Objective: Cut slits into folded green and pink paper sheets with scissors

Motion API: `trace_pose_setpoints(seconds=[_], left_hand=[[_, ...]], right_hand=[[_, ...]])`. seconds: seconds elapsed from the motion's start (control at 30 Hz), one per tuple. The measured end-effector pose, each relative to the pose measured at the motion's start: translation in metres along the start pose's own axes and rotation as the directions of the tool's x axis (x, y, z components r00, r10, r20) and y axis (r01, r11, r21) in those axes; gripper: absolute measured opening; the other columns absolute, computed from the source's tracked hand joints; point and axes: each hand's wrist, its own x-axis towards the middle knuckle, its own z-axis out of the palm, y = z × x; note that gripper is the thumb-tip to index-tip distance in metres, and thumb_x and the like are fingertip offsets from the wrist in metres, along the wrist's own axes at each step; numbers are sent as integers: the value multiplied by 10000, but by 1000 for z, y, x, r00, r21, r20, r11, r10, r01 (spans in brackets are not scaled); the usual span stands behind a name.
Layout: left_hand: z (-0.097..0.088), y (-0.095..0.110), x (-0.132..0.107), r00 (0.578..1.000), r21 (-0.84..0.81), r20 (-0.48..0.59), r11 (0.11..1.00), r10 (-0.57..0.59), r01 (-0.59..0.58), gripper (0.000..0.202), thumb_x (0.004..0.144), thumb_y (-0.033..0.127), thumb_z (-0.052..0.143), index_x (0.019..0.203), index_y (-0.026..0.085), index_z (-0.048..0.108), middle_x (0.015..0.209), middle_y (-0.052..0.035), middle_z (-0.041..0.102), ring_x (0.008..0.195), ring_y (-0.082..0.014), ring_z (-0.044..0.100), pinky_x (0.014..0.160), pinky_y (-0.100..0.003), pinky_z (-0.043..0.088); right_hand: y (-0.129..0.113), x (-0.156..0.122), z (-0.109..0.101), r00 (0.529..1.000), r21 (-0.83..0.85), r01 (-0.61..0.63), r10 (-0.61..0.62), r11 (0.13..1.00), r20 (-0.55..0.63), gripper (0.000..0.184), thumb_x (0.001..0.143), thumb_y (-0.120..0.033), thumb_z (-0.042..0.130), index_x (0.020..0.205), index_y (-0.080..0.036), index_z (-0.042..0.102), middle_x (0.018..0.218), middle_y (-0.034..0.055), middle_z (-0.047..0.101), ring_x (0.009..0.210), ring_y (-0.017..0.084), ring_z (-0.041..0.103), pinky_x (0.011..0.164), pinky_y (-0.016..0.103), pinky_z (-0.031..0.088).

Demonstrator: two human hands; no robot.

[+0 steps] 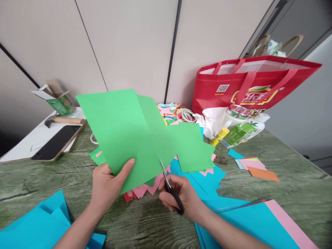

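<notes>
My left hand [109, 181] is closed on a large green sheet of paper [121, 131], its thumb on top and the other fingers mostly hidden beneath. The sheet is raised above the table and has a crease or cut line running down its right part. In my right hand [181, 193] is a pair of scissors with black handles [175, 199]. The blades point up and away, touching the lower right part of the green sheet; part of them is hidden by the paper. Behind it lie more green pieces [193, 147] over pink and blue paper.
Blue sheets [33, 224] lie front left, and blue [254, 224] and pink sheets front right. A phone [55, 143], a hammer [67, 120] and an opened box [61, 103] are at left. Behind stand a red bag [220, 97], a yellow glue stick [219, 136] and paper scraps [263, 173].
</notes>
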Motion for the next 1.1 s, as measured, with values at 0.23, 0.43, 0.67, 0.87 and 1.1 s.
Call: trace_pose_setpoints(seconds=[0.23, 0.43, 0.67, 0.87, 1.1], left_hand=[[0, 0, 2, 985, -68, 127, 990, -116, 125, 303, 646, 386, 614, 438, 189, 517, 339, 40, 528, 322, -132, 480, 321, -231, 389], [2, 0, 2, 926, -172, 328, 952, -188, 255, 294, 669, 393, 610, 479, 186, 525, 347, 25, 584, 269, -150, 512, 282, -233, 389], [1, 6, -1, 918, -176, 351, 950, -183, 256, 343, 679, 396, 605, 433, 202, 465, 307, 26, 560, 240, -165, 510, 252, -237, 374], [0, 5, -1, 926, -149, 331, 960, -179, 238, 338, 680, 396, 604, 436, 201, 475, 309, 30, 562, 237, -159, 504, 257, -239, 385], [0, 6, -1, 936, -131, 312, 968, -165, 214, 349, 676, 385, 606, 415, 205, 460, 297, 29, 558, 236, -153, 503, 267, -235, 397]], right_hand=[[1, -1, -1, 1000, 14, -6, 5, 1000, 21, 294, 648, -381, 671, 714, -154, 496, 488, -49, 509, 368, 54, 421, 380, 181, 304], [2, -1, -5, 995, 95, 49, -57, 994, 83, 352, 635, -360, 708, 852, -139, 542, 676, 6, 568, 602, 101, 495, 571, 232, 375], [0, -1, -4, 995, 103, 31, -40, 994, 86, 370, 640, -391, 699, 867, -142, 547, 640, -12, 528, 571, 98, 454, 535, 226, 332], [2, -2, -3, 996, 112, 51, -59, 992, 71, 342, 646, -387, 696, 822, -142, 533, 561, -48, 466, 493, 69, 387, 477, 206, 286], [-1, -2, -2, 996, 94, 54, -60, 994, 63, 343, 651, -417, 679, 783, -147, 514, 532, -50, 470, 434, 59, 396, 431, 195, 299]])
